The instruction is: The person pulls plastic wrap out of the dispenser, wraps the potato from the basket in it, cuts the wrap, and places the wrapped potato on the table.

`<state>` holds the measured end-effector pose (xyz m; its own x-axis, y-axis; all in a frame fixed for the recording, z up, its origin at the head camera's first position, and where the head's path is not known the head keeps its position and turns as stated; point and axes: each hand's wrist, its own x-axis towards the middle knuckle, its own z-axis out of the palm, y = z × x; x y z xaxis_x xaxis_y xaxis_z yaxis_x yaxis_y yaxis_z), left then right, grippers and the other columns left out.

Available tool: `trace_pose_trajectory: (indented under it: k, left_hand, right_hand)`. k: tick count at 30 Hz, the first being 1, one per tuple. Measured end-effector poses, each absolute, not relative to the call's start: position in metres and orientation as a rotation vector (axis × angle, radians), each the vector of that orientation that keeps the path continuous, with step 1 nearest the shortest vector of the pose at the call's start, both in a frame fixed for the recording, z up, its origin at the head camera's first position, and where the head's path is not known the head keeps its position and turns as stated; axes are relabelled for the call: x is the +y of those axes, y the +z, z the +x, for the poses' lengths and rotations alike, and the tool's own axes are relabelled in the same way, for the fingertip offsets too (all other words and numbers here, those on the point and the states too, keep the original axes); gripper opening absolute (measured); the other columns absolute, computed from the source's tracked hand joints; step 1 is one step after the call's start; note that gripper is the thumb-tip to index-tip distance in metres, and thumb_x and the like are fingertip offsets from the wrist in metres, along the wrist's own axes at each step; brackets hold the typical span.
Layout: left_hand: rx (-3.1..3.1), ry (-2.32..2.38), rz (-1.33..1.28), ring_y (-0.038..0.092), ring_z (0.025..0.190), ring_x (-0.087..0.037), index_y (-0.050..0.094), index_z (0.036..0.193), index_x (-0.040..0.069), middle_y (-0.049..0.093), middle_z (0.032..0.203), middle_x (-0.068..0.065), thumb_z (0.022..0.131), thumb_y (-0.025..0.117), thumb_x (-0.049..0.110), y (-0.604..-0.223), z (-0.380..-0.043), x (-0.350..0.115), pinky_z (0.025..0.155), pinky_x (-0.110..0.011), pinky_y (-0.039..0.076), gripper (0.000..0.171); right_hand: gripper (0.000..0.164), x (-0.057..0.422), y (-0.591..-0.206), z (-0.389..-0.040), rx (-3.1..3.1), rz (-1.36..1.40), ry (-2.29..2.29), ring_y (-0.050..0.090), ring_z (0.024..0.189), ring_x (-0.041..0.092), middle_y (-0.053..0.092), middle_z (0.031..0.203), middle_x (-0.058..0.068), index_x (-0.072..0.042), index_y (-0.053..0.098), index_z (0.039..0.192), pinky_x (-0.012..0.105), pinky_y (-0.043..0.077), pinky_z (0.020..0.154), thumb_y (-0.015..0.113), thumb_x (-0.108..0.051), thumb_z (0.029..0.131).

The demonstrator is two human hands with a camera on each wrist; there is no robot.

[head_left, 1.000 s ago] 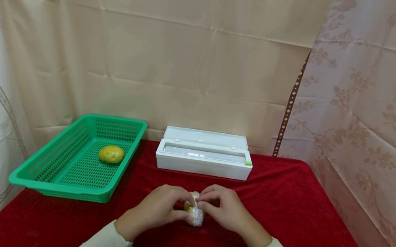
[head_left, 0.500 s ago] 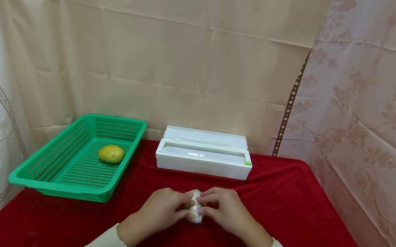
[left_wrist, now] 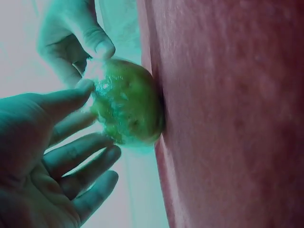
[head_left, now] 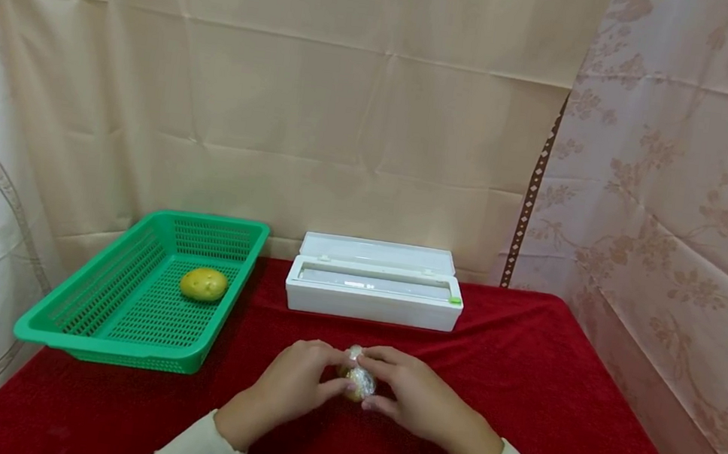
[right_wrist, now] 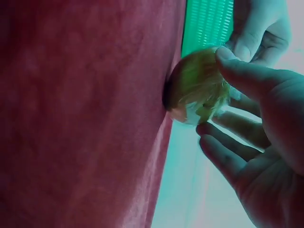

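A potato (head_left: 361, 384) wrapped in clear, shiny cling film rests on the red cloth between both hands. From the left, my left hand (head_left: 292, 379) holds it between thumb and fingers. My right hand (head_left: 422, 399) grips it from the other side, thumb nearest me and fingers at the far end. In the left wrist view, film glints on the side of the potato (left_wrist: 128, 102) facing the fingertips, and its opposite side meets the cloth. The right wrist view has the potato (right_wrist: 197, 85) with wrinkled film under the right thumb.
A green plastic basket (head_left: 110, 349) stands at the back left, with an unwrapped potato (head_left: 203, 284) inside. Behind the hands lies a white cling film dispenser (head_left: 370, 309), its lid raised and a green slider at its right end. Curtains hang behind the red-covered table (head_left: 524, 368).
The wrapped potato has turned a little between the hands. The right thumb has moved lower along its side, and the right fingers now reach further over its far end.
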<state>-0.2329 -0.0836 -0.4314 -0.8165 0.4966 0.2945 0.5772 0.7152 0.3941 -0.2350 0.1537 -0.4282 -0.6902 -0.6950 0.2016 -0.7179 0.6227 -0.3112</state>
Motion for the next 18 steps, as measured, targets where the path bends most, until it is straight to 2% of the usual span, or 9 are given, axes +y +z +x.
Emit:
trace_pose_trajectory:
  k: [5, 9, 13, 18]
  left_hand:
    - [-2.729, -0.72, -0.946, 0.069, 0.108, -0.009, 0.076, 0.124, 0.02, 0.076, 0.117, 0.008, 0.08, 0.09, 0.036, -0.433, -0.234, -0.085, 0.095, -0.035, 0.057, 0.049]
    - [-2.689, -0.77, -0.975, 0.068, 0.119, -0.009, 0.071, 0.133, 0.019, 0.072, 0.129, 0.005, 0.085, 0.087, 0.029, -0.433, -0.235, -0.086, 0.099, -0.033, 0.056, 0.051]
    - [-2.689, -0.884, -0.977, 0.068, 0.115, -0.004, 0.07, 0.135, 0.022, 0.072, 0.128, 0.009, 0.089, 0.082, 0.032, -0.427, -0.236, -0.088, 0.097, -0.03, 0.057, 0.048]
    - [-2.701, -1.04, -0.963, 0.068, 0.111, -0.004, 0.066, 0.138, 0.024, 0.072, 0.127, 0.009, 0.092, 0.079, 0.033, -0.423, -0.235, -0.091, 0.098, -0.036, 0.058, 0.048]
  right_hand:
    - [0.054, 0.156, -0.431, -0.237, -2.741, 1.199, 0.571, 0.061, 0.129, 0.014, 0.06, 0.144, -0.001, -0.02, 0.059, 0.147, 0.037, 0.053, 0.106, 0.074, -0.029, 0.096]
    - [0.052, 0.159, -0.43, -0.238, -2.73, 1.194, 0.662, 0.06, 0.13, 0.013, 0.062, 0.144, -0.004, -0.02, 0.058, 0.148, 0.039, 0.052, 0.107, 0.071, -0.031, 0.098]
    - [0.051, 0.162, -0.423, -0.239, -2.712, 1.173, 0.794, 0.063, 0.124, 0.008, 0.065, 0.139, -0.008, -0.021, 0.059, 0.147, 0.038, 0.053, 0.105, 0.071, -0.031, 0.098]
    - [0.048, 0.163, -0.416, -0.238, -2.723, 1.121, 0.946, 0.065, 0.111, 0.002, 0.066, 0.134, -0.014, -0.026, 0.057, 0.147, 0.035, 0.056, 0.1, 0.067, -0.031, 0.101]
